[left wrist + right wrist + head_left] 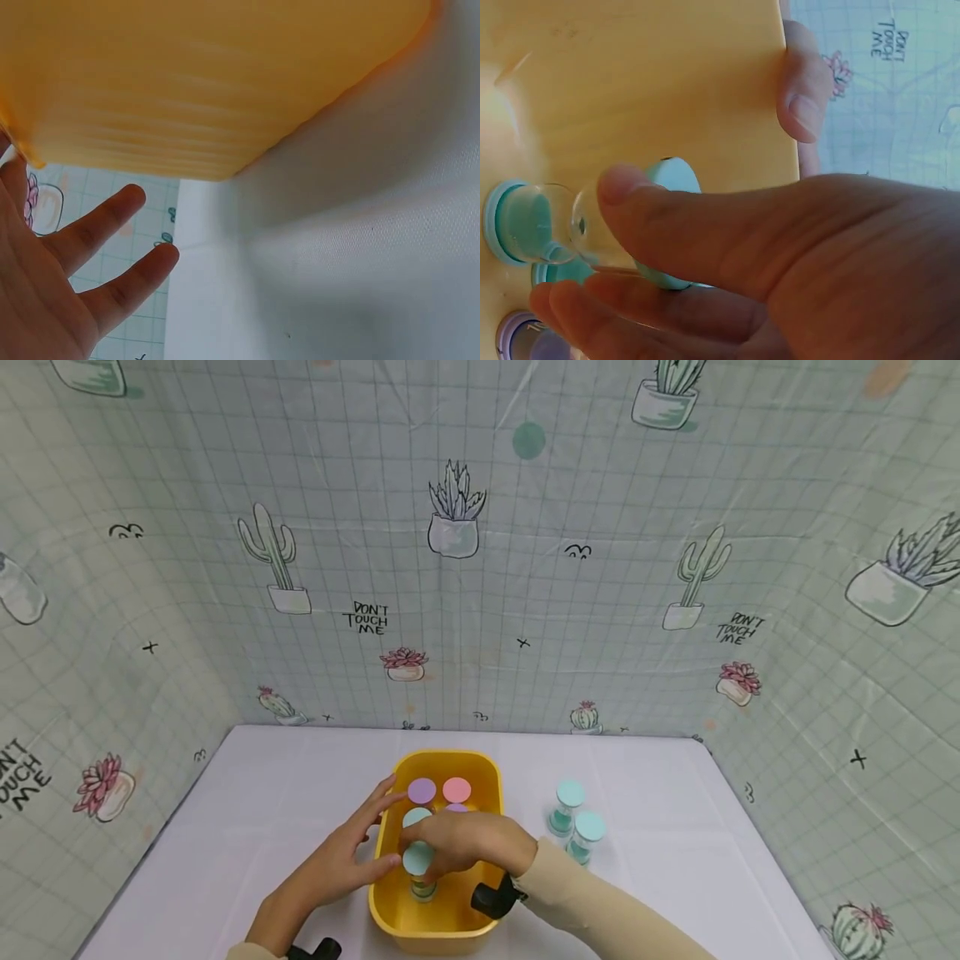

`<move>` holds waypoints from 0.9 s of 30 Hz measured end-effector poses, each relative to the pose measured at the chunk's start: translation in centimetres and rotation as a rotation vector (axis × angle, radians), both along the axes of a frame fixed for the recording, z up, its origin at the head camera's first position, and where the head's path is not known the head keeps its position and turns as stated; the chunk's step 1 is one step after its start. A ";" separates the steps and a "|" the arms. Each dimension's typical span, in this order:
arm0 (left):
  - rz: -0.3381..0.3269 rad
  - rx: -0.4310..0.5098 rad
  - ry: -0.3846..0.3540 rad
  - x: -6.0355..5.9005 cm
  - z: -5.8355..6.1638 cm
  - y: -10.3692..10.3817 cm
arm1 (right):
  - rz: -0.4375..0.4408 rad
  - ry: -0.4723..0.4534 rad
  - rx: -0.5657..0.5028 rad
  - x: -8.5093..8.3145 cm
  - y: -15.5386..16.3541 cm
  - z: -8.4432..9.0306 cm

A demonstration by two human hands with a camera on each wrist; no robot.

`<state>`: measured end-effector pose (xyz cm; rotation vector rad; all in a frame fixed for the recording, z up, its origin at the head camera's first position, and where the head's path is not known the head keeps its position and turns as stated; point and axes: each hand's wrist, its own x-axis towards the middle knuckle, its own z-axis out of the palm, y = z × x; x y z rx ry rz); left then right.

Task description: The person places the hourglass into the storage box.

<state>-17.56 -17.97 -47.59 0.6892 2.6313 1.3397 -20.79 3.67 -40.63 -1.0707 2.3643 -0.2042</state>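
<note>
From the head view, my left hand point(341, 860) lay flat-fingered against the yellow tub point(447, 927)'s left wall to steady it, while my right hand point(465, 843) pinched a teal sand timer point(418, 864) inside, near side. The left wrist view showed straight fingers point(112, 217) beside the tub point(210, 82). The right wrist view showed thumb point(682, 225) and fingers clamping the timer point(532, 225) above the tub floor point(652, 82).

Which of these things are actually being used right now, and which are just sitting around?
In use:
yellow tub, steadied by the left hand
teal hourglass, held by the right hand inside the tub
purple and pink timers already standing in the tub

Lying about:
two teal hourglasses on the white table
cactus-print backdrop
</note>
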 end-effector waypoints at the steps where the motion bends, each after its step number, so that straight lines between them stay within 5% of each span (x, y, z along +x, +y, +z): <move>1: 0.000 0.001 0.000 0.0 0.0 0.0 | 0.004 0.005 -0.006 0.0 0.0 -0.1; 9: -0.008 0.014 0.002 0.2 0.0 0.0 | 0.012 0.051 0.000 0.2 -0.3 -0.3; 27: -0.004 0.017 -0.002 0.0 -0.1 0.1 | 0.046 -0.030 -0.100 -0.4 0.8 0.0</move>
